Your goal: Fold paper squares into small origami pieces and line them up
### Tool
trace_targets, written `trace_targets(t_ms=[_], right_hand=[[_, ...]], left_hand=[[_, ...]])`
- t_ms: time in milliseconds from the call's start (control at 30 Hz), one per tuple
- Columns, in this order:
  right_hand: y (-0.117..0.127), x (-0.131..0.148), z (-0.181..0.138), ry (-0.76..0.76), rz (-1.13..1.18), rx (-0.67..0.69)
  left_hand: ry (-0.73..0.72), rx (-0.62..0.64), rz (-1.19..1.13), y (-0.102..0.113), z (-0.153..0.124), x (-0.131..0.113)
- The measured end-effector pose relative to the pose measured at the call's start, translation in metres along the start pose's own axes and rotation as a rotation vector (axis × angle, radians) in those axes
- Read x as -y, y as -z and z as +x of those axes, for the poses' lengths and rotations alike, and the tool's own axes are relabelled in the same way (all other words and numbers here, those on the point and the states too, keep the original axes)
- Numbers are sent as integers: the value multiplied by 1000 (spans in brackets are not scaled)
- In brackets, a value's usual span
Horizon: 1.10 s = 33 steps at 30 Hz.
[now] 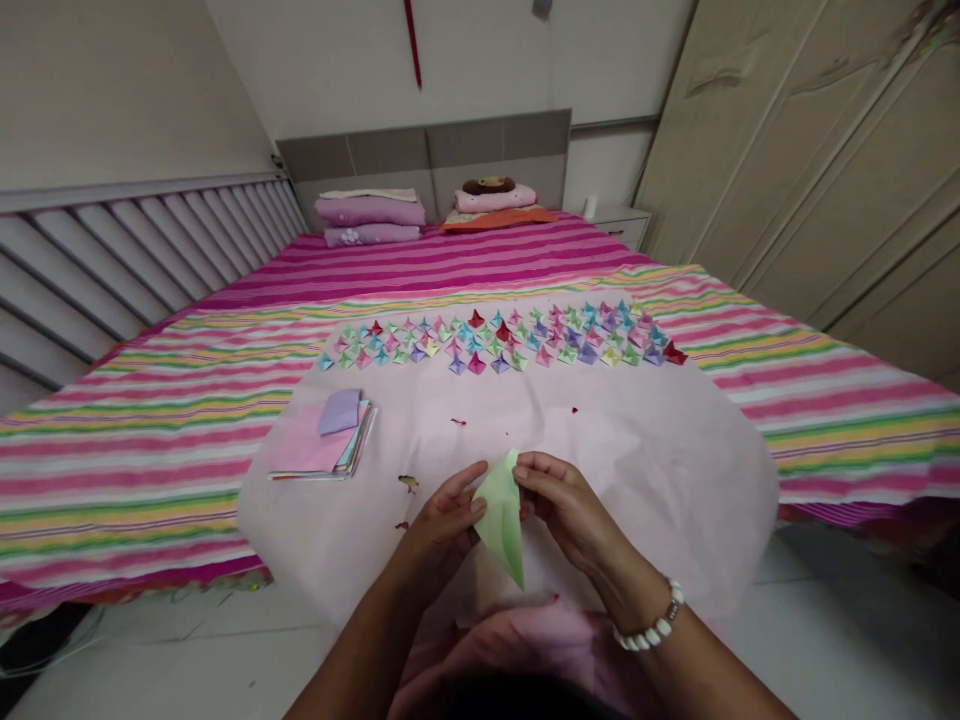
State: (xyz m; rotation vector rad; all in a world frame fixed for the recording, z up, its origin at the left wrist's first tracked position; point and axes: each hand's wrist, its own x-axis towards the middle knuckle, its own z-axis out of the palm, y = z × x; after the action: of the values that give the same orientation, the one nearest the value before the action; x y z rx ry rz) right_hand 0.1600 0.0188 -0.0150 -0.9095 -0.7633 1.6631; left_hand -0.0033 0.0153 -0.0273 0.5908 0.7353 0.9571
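Head view: both hands are low in the middle, meeting over a pale sheet [675,450] spread across the striped bed [135,440]. The left hand [442,520] pinches the left edge of a folded light-green paper [501,515], thumb on top, fingers curled under. The right hand [566,505] pinches the paper's upper right edge near its top point, and there's a white bead bracelet [651,625] on that wrist. The green paper is held just above the sheet, a long pointed shape, tip down toward the person.

Left of the hands lies a stack of coloured paper squares [326,440], pink and lilac on top. Farther up the sheet, rows of small folded paper pieces [499,338] in many colours run side to side. Tiny red scraps [457,421] dot the sheet between. Folded bedding [371,215] sits at the headboard.
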Motion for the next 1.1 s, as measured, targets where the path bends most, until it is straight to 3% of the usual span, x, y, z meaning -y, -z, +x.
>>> trace_targets(t_ms=[900,1100], right_hand=[[1,-1,-2,-3,-6,7],[-1,-8,-2,36,-101,50]], left_hand=[[11,-29,-51,-1,-1,4],[-80,-84,42,2,4,10]])
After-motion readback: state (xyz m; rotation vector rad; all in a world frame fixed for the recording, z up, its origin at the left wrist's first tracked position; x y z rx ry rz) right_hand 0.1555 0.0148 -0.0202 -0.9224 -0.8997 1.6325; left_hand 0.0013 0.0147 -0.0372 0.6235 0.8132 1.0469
